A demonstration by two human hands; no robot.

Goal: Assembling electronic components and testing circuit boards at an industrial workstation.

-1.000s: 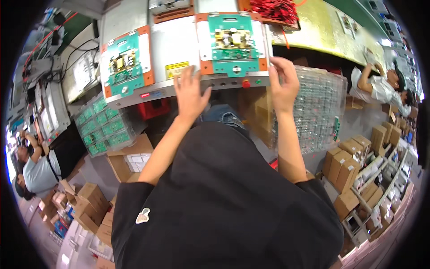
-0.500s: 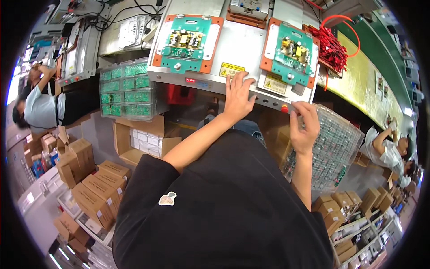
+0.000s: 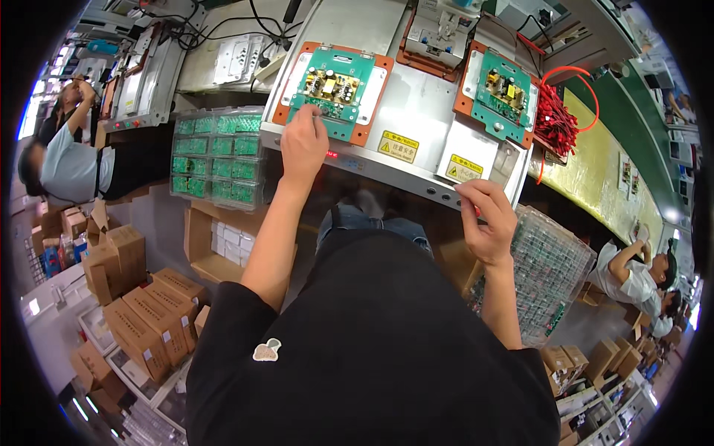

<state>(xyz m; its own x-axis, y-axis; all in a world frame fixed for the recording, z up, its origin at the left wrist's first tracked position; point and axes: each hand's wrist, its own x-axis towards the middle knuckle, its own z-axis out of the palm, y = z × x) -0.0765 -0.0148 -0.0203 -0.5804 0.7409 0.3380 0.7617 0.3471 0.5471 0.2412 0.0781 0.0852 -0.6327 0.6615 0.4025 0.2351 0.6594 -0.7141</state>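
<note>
My left hand [image 3: 303,145] is at the front edge of the left green fixture plate [image 3: 355,88], its fingers closed over the spot where a metal knob stands; the hand hides the knob. On that plate lies a circuit board [image 3: 331,87] with yellow and black components. My right hand [image 3: 489,225] is at the right end of the machine's front panel [image 3: 401,182], thumb and curled fingers apart, with a red button [image 3: 477,212] partly visible beside them. A second green fixture plate [image 3: 506,93] on the right carries another circuit board [image 3: 509,87].
A clear tray of green boards [image 3: 216,152] is at the left, a stack of board trays [image 3: 532,260] at the right. Red wires [image 3: 556,123] are bunched beyond the machine. Below left is an open carton [image 3: 199,241] of white boxes. Other people work on both sides.
My left hand has moved left from the middle of the machine's front edge to the left fixture's knob, and its fingers have closed. My right hand stays near the red button.
</note>
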